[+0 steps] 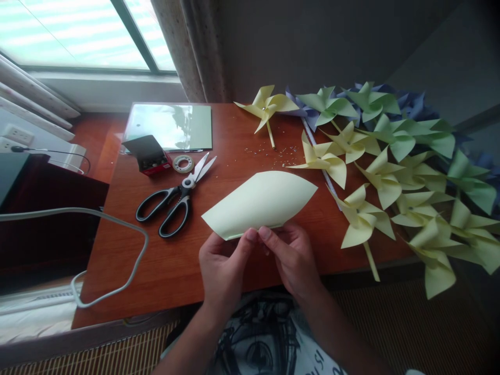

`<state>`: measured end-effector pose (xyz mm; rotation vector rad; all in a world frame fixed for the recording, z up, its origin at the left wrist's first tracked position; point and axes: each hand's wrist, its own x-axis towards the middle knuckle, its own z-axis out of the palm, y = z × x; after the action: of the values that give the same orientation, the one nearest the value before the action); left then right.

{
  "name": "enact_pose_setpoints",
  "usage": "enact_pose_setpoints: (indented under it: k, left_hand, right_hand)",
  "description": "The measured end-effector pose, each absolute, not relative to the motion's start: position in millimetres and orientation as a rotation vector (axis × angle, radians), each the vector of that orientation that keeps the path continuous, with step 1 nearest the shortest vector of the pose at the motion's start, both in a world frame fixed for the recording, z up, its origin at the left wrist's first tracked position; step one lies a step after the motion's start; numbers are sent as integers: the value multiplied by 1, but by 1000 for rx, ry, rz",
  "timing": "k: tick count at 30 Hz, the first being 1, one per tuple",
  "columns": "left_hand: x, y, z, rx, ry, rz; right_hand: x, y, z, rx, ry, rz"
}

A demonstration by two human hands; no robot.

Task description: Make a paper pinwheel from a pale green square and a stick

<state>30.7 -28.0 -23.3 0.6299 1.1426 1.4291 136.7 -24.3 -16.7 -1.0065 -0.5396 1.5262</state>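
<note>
A pale yellow sheet of paper [260, 202], folded over into a curved pointed shape, hovers just above the wooden table [164, 265]. My left hand [222, 260] pinches its near edge from the left. My right hand [291, 252] pinches the same edge from the right, fingertips almost meeting those of the left. Both hands are closed on the paper near the table's front edge.
Black-handled scissors [175, 200] lie left of the paper, with a tape roll [183, 163], a small dark box [148, 153] and a green board [170, 126] behind them. Many yellow, green and blue paper pinwheels [390, 156] cover the right side. A white cable [113, 229] loops at left.
</note>
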Motion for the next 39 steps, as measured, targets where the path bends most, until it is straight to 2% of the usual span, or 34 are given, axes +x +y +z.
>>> enact_pose_setpoints:
  k: [15, 24, 39]
  left_hand:
    - [29, -30, -25, 645, 1225, 1440]
    - [13, -30, -25, 804, 1406, 1328]
    - [23, -29, -27, 627, 1248, 1324]
  right_hand:
    - [135, -25, -18, -1088, -599, 1440]
    - [139, -22, -17, -1148, -598, 1387]
    - [138, -19, -19, -1138, -595, 1369]
